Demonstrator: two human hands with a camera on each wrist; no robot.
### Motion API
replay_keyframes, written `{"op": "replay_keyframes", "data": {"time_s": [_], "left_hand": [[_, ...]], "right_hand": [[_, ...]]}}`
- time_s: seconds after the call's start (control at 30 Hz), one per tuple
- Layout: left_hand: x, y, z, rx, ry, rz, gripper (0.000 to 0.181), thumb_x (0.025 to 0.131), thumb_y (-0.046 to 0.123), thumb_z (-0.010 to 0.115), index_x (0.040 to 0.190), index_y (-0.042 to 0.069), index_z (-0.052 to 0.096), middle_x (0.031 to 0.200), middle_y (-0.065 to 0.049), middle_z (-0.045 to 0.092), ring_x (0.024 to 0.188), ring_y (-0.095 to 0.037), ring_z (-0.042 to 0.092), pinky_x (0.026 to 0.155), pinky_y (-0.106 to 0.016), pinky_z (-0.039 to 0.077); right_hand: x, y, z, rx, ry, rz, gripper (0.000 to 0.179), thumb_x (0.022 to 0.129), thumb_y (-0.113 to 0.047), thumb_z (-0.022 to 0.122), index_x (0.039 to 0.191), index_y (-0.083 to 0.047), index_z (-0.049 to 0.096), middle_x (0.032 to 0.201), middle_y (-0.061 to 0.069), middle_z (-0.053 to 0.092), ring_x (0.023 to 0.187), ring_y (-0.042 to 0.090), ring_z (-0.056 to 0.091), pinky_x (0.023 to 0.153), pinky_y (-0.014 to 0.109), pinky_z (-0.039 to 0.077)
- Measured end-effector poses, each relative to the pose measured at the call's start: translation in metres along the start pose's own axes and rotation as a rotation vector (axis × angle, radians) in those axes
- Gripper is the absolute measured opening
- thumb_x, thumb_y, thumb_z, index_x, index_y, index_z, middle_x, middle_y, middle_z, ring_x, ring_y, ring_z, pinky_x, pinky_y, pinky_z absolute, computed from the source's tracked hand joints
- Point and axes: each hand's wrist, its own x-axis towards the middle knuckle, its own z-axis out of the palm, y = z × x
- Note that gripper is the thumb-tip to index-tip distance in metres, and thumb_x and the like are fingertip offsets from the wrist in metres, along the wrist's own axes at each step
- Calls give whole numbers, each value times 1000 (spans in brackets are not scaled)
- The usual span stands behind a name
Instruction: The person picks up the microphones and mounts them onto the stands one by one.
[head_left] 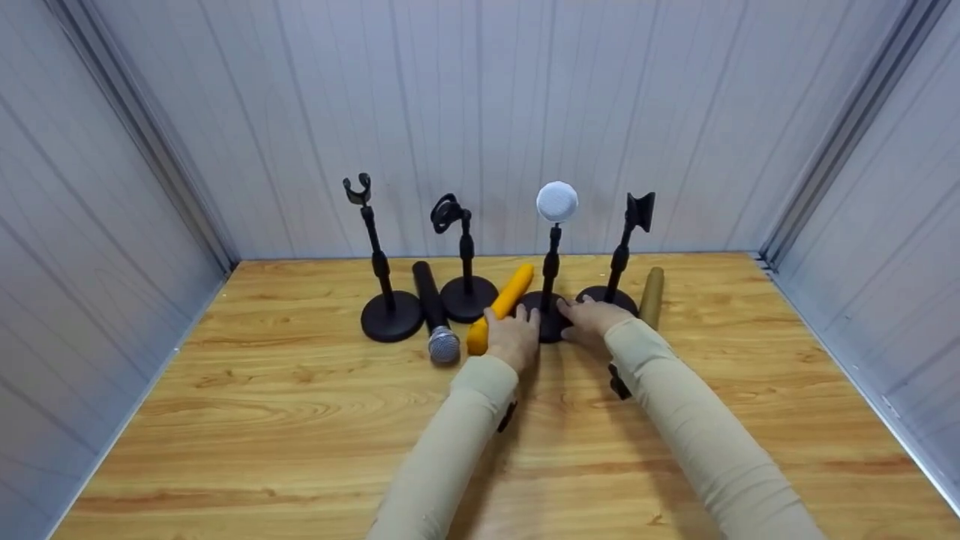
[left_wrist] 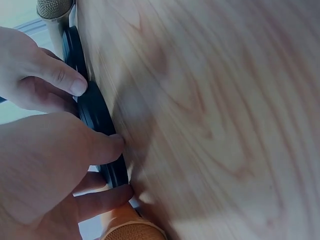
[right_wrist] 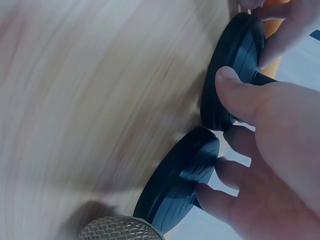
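Note:
A black microphone stand (head_left: 551, 264) topped with a white mesh ball (head_left: 557, 201) stands upright between both hands. My left hand (head_left: 514, 341) grips the left edge of its round base (left_wrist: 95, 112), thumb on the front rim and fingers around the side. From the right, my right hand (head_left: 596, 319) holds the same base, its thumb on the rim; the other fingers reach into the gap beside the neighbouring stand's base (right_wrist: 177, 180). Just left of my left hand lies a yellow microphone (head_left: 514, 291), partly covered by the fingers.
Two black stands (head_left: 381, 266) (head_left: 466, 255) with open clips are on the left, with a black microphone (head_left: 427, 296) lying between them. Another stand (head_left: 619, 259) and a gold microphone (head_left: 654, 292) are on the right. Behind the wooden table (head_left: 300, 427) rises a panelled wall (head_left: 480, 112).

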Motion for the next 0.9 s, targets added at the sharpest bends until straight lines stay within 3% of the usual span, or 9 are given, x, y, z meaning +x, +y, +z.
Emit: {"op": "replay_keyframes", "data": {"time_s": [0.37, 0.63, 0.9], "left_hand": [[-3, -3, -1, 2, 24, -5, 58, 108, 30, 50, 161, 22, 29, 161, -6, 36, 123, -25, 61, 113, -63, 28], [-2, -3, 1, -9, 3, -9, 59, 108, 31, 48, 162, 22, 26, 163, -6, 32, 131, -25, 55, 114, -64, 25], [-4, -2, 3, -5, 39, 6, 60, 106, 33, 51, 161, 22, 29, 162, -5, 34, 134, -25, 52, 114, -63, 26]], "right_hand": [[4, 2, 0, -11, 13, -10, 65, 110, -34, 46, 162, -6, 18, 165, 20, 19, 149, 47, 18, 116, 61, 26], [5, 2, 3, 0, 29, -22, 66, 109, -34, 48, 162, -7, 19, 165, 20, 18, 149, 46, 18, 115, 60, 27], [0, 10, 5, -31, 57, -65, 63, 109, -31, 47, 161, -6, 21, 164, 20, 21, 148, 47, 21, 114, 62, 28]]}}
